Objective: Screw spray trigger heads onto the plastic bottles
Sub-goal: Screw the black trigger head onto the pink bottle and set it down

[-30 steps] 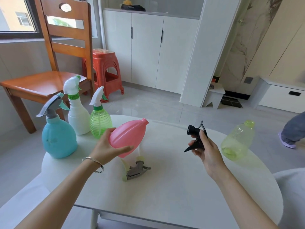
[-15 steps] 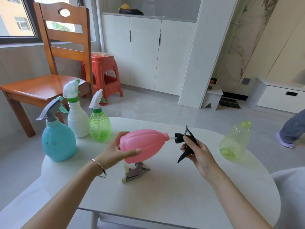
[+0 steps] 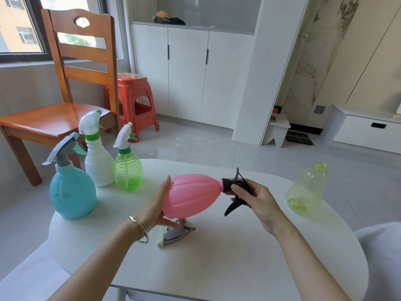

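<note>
Head view: grey trigger head [image 3: 175, 232] half-hidden.

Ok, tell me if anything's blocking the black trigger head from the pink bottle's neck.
Nothing visible. The black trigger head, held in the right hand, already sits at the neck of the pink bottle, which the left hand holds sideways above the table.

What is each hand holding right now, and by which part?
Left hand cups the pink bottle by its wide base end; right hand grips the black trigger head by its body, at the bottle's neck.
</note>
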A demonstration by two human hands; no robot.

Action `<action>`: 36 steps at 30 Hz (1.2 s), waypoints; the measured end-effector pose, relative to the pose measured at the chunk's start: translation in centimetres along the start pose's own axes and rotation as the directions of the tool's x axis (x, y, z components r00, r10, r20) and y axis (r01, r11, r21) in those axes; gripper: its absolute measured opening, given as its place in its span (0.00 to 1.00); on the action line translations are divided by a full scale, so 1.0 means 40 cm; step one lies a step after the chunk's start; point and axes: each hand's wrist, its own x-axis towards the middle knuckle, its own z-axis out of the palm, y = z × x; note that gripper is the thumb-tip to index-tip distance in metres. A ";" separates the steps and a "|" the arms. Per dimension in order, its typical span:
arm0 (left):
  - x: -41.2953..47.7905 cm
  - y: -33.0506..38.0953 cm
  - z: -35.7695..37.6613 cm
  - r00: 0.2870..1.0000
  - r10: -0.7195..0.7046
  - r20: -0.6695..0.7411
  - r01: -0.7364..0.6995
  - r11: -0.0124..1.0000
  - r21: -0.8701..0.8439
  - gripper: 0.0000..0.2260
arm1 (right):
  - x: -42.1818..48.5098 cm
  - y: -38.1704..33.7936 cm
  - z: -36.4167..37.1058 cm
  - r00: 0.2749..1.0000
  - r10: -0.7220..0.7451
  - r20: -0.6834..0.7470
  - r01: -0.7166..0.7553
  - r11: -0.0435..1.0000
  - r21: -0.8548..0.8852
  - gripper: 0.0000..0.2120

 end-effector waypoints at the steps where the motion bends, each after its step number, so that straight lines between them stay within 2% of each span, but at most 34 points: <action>1: 0.003 -0.002 0.005 1.000 0.010 -0.010 -0.010 1.000 0.000 0.27 | -0.002 -0.003 -0.005 1.000 -0.002 -0.005 0.002 1.000 -0.018 0.13; 5: 0.013 0.007 0.006 0.998 0.044 -0.045 -0.049 0.993 -0.108 0.22 | -0.002 -0.002 -0.013 1.000 0.008 -0.011 -0.008 0.999 -0.035 0.07; 7: 0.012 0.009 0.000 0.998 0.052 -0.038 -0.056 0.994 -0.095 0.22 | -0.001 -0.005 -0.012 1.000 -0.010 -0.014 0.009 0.998 -0.058 0.06; 11: 0.003 0.005 -0.004 0.996 -0.043 -0.077 0.048 0.997 0.062 0.32 | -0.003 -0.013 -0.015 0.999 -0.035 0.039 0.039 0.994 -0.105 0.07; 13: 0.002 0.005 -0.009 0.984 -0.141 -0.106 0.150 0.985 0.088 0.38 | -0.003 -0.009 -0.016 0.998 -0.025 0.066 0.034 0.989 -0.142 0.08; 15: -0.001 0.008 -0.014 0.979 -0.183 -0.092 0.191 0.978 0.086 0.40 | -0.004 -0.005 -0.010 0.997 -0.014 0.075 0.025 0.988 -0.154 0.08; 17: -0.004 0.014 -0.014 0.990 -0.131 -0.047 0.135 0.988 0.079 0.37 | -0.006 -0.001 -0.003 0.999 -0.004 0.044 0.010 0.992 -0.125 0.06; 19: -0.010 0.021 -0.016 1.000 -0.007 0.027 0.006 0.998 0.063 0.35 | -0.005 0.001 -0.005 0.999 0.014 -0.046 -0.017 0.998 -0.065 0.04; 21: -0.018 0.027 -0.017 0.986 0.126 0.112 -0.138 0.985 0.105 0.38 | -0.003 0.001 -0.013 0.992 0.032 -0.123 -0.036 0.999 -0.026 0.04; 23: -0.024 0.026 -0.016 0.959 0.200 0.202 -0.229 0.965 0.131 0.40 | -0.002 0.001 -0.014 0.990 0.050 -0.130 -0.054 0.998 -0.023 0.04; 24: -0.026 0.025 -0.015 0.956 0.187 0.228 -0.214 0.972 0.100 0.40 | -0.002 0.002 -0.012 0.991 0.056 -0.119 -0.059 0.998 -0.023 0.04; 26: -0.035 0.028 -0.006 0.978 0.056 0.199 -0.071 0.995 0.068 0.37 | -0.002 0.006 -0.003 0.993 0.062 -0.100 -0.066 0.997 -0.034 0.04; 28: -0.037 0.029 -0.001 0.986 -0.075 0.150 0.049 0.984 0.170 0.35 | -0.004 0.010 0.003 0.994 0.067 -0.092 -0.073 0.995 -0.064 0.04; 30: -0.033 0.023 -0.002 0.992 -0.036 0.119 0.012 0.980 0.200 0.36 | -0.003 0.012 0.005 0.991 0.082 -0.101 -0.088 0.995 -0.054 0.05; 33: -0.028 0.024 -0.013 0.981 0.143 0.131 -0.157 0.982 0.106 0.42 | -0.001 0.006 0.006 0.988 0.106 -0.114 -0.105 0.994 0.017 0.07; 34: -0.029 0.024 -0.015 0.978 0.139 0.156 -0.156 0.983 0.100 0.40 | -0.001 0.005 0.009 0.989 0.108 -0.104 -0.106 0.994 0.024 0.10; 36: -0.036 0.028 -0.010 0.982 0.010 0.188 -0.031 0.993 0.112 0.37 | -0.002 0.007 0.016 0.990 0.107 -0.089 -0.105 0.994 0.024 0.09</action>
